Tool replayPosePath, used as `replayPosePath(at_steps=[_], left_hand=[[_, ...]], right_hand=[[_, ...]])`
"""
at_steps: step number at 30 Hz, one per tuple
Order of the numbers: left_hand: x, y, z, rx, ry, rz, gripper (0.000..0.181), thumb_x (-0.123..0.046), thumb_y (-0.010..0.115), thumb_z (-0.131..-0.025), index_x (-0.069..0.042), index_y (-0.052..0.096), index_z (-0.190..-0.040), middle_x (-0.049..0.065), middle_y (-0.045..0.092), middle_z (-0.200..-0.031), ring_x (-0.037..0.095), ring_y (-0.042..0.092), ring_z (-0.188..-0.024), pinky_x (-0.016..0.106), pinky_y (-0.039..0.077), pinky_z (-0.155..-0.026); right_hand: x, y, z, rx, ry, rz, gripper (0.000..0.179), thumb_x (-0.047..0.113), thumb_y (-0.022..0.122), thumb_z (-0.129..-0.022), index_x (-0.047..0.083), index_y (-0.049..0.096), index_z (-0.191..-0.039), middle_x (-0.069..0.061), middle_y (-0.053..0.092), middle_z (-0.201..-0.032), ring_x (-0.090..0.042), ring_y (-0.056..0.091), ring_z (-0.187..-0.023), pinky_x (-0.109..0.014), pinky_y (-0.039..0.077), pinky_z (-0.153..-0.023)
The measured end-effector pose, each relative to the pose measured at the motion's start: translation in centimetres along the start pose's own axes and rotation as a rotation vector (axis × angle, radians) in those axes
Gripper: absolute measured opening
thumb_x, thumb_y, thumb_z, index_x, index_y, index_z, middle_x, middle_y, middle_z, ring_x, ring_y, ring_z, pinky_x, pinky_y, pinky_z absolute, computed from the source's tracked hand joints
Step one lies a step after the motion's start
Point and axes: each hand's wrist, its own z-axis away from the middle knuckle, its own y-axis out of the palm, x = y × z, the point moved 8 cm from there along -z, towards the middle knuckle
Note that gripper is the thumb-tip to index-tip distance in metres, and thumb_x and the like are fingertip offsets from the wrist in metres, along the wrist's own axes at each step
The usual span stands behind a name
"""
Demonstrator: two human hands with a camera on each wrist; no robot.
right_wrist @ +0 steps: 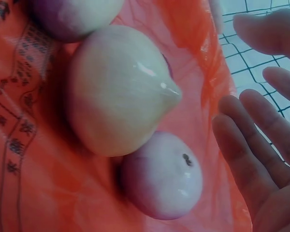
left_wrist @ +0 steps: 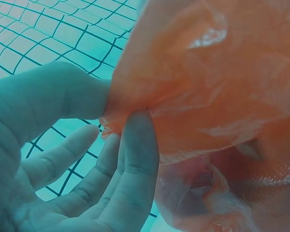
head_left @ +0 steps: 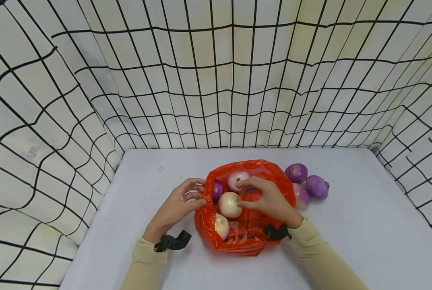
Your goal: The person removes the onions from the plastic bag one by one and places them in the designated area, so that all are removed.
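Note:
A red plastic bag [head_left: 273, 175] with dark printing lies with its mouth spread, several onions inside. My left hand [head_left: 174, 207] pinches the bag's left rim between thumb and finger, as the left wrist view shows close up. Over the bag, my right hand [head_left: 273, 203] has its fingers apart and holds nothing. Nearest to it is a pale onion [head_left: 230, 204]; a pinkish onion [head_left: 236, 179] lies just behind, partly covered by the fingers in the head view. A purple onion [head_left: 217, 190] and another pale onion [head_left: 221, 226] sit by the left rim.
Outside the bag, to its right, three purple onions [head_left: 317, 187] lie close together on the white table [head_left: 368, 225]. Black netting [head_left: 234, 64] over white walls encloses the back and both sides.

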Motion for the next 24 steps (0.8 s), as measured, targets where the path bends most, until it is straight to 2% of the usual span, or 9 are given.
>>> replayPosePath(at_steps=[5,14,17,24], left_hand=[[-0.2,0.0,0.1,-0.001,0.006,0.006,0.053,-0.012,0.074,-0.094,-0.014,0.052,-0.142,0.016,0.056,-0.132,0.023,0.065,-0.114,0.023,0.060,-0.089],[-0.6,0.2,0.0,0.011,0.026,0.002,0.052,-0.012,0.074,-0.094,-0.014,0.052,-0.141,0.017,0.056,-0.133,0.026,0.064,-0.114,0.023,0.060,-0.088],[-0.7,0.3,-0.1,0.013,0.020,0.005,0.052,-0.011,0.074,-0.094,-0.014,0.053,-0.141,0.017,0.056,-0.133,0.026,0.064,-0.114,0.023,0.060,-0.088],[-0.5,0.3,0.0,0.007,0.007,-0.008,0.052,-0.012,0.074,-0.094,-0.014,0.053,-0.141,0.017,0.056,-0.134,0.026,0.064,-0.114,0.023,0.060,-0.089]], right_hand=[[-0.7,0.6,0.3,0.021,0.013,0.012,0.051,0.024,0.089,-0.082,0.015,0.069,-0.129,-0.006,0.075,-0.122,-0.014,0.071,-0.107,-0.029,0.060,-0.096],[-1.6,1.4,0.7,0.032,0.020,-0.007,0.050,0.024,0.090,-0.081,0.016,0.070,-0.126,0.001,0.074,-0.120,-0.015,0.071,-0.107,-0.036,0.062,-0.095],[-2.0,1.6,0.7,0.027,0.027,0.019,0.050,0.025,0.090,-0.080,0.020,0.070,-0.126,0.006,0.073,-0.122,-0.014,0.070,-0.110,-0.033,0.060,-0.097],[-3.0,2.4,0.7,0.055,0.078,0.048,0.052,0.026,0.091,-0.080,0.025,0.069,-0.127,0.011,0.072,-0.125,-0.011,0.068,-0.117,-0.036,0.058,-0.103]])
